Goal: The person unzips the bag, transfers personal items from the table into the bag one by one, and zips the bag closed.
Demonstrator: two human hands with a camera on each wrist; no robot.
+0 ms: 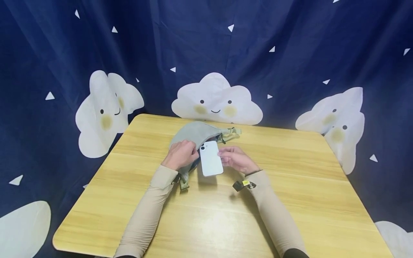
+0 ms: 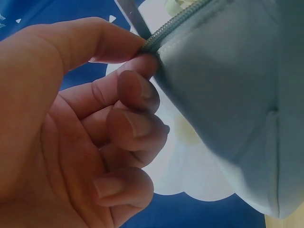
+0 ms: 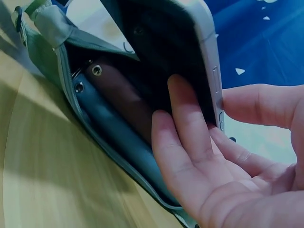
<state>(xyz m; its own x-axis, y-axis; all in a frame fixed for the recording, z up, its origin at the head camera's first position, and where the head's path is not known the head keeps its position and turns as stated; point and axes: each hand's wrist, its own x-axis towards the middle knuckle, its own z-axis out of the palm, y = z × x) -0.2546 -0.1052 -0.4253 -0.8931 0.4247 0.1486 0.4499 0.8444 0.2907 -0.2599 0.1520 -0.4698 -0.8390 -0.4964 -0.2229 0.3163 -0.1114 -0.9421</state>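
A grey-green waist bag (image 1: 193, 131) lies on the table with its zipped mouth spread apart. My left hand (image 1: 181, 154) pinches the zipper edge (image 2: 178, 21) between thumb and forefinger, the other fingers curled below. In my right hand (image 1: 237, 159) is a white smartphone (image 1: 211, 159), gripped by its long side with the thumb on the edge and fingertips on the dark screen. The phone is tilted over the opening, its upper end at the bag's rim. Inside the bag, a brown item (image 3: 121, 90) and a blue item (image 3: 111, 121) with metal eyelets lie side by side.
The wooden table (image 1: 213, 222) has rounded corners. A strap with a buckle (image 1: 233, 131) trails from the bag's far end, and another strap end (image 1: 184, 184) hangs toward me. Behind the table hangs a dark blue curtain (image 1: 200, 39) with smiling clouds.
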